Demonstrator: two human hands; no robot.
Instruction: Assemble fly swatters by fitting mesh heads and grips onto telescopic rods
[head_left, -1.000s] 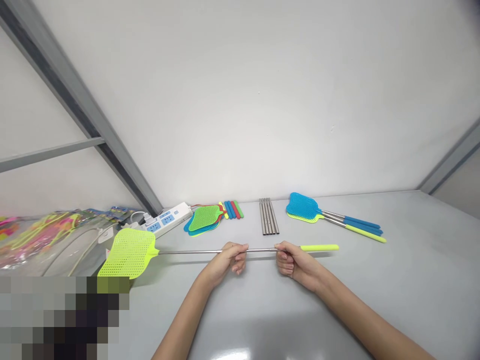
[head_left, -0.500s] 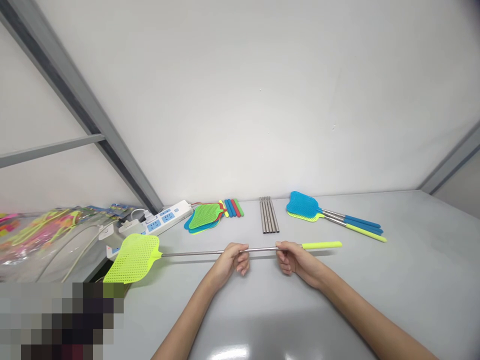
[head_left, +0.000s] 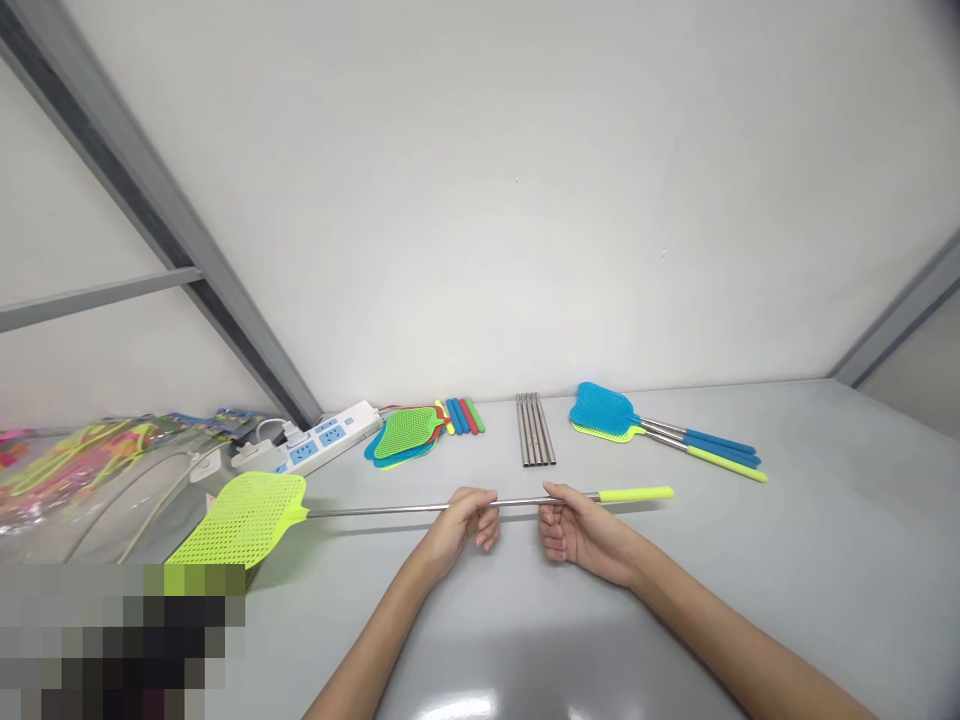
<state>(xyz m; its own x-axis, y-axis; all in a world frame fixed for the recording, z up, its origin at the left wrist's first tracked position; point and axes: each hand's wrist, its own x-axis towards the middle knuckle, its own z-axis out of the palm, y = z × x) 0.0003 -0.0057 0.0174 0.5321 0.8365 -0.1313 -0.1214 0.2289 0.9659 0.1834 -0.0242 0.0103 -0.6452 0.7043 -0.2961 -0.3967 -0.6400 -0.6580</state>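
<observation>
Both my hands hold a long fly swatter [head_left: 375, 511] with a yellow-green mesh head, a thin metal telescopic rod and a yellow-green grip. It lies level across my view, its head to the left. My left hand [head_left: 469, 522] pinches the middle of the rod between thumb and fingers. Further right, my right hand [head_left: 574, 528] is closed on the rod just short of the grip. Behind my right hand lie several metal tubes [head_left: 535, 430] side by side. Part of the swatter's head is hidden by the blurred patch at lower left.
Several finished swatters [head_left: 604, 411], blue and yellow-green, lie at the back right. Loose swatter heads [head_left: 409, 432] and coloured grips [head_left: 466, 416] lie at the back left. A power strip [head_left: 330, 440] with plugs and cables sits beside plastic-bagged items [head_left: 82, 460] at the left.
My right hand has slid a little to the left along with the grip, closer to my left hand. The swatter's head has moved left and slightly down.
</observation>
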